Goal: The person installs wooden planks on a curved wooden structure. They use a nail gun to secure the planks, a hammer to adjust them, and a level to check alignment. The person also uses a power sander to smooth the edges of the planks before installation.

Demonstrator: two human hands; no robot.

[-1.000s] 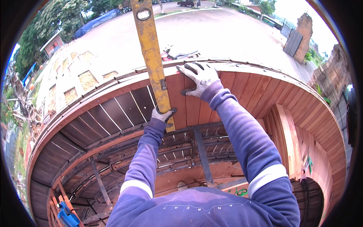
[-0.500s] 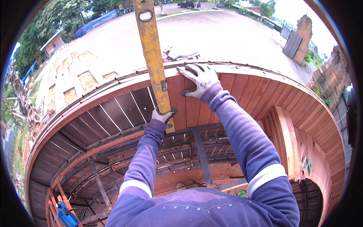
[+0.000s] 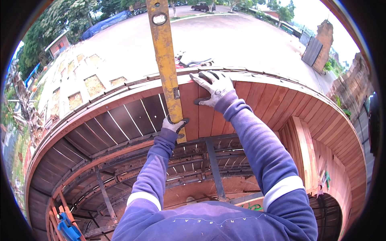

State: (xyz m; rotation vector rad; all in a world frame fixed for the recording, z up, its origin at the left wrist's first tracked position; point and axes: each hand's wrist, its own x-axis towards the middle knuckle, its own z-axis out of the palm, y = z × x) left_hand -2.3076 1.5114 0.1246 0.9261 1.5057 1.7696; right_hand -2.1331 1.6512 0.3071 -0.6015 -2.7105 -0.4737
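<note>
In a grey work glove with dark fingertips, my left hand (image 3: pixel 174 124) is closed round the lower part of a long, worn yellow spirit level (image 3: pixel 165 60). The level stands across the curved structure, its far end rising past the outer rim, and lies along the edge of the reddish wooden boards (image 3: pixel 206 120). My right hand (image 3: pixel 215 89), gloved alike, rests on those boards near the rim. Its fingers are spread and hold nothing. Left of the level, dark panels (image 3: pixel 116 124) show bright gaps between them.
A curved rim (image 3: pixel 132 90) runs round the structure. Metal bars (image 3: pixel 216 168) cross the opening below me. A stack of upright boards (image 3: pixel 305 148) stands at the right. A blue object (image 3: pixel 68 228) sits at lower left. Beyond lie a paved yard (image 3: pixel 241 36) and a parked vehicle (image 3: pixel 203 7).
The whole view has shifted slightly. Both hands keep nearly the same places, the left still round the spirit level and the right still spread on the boards.
</note>
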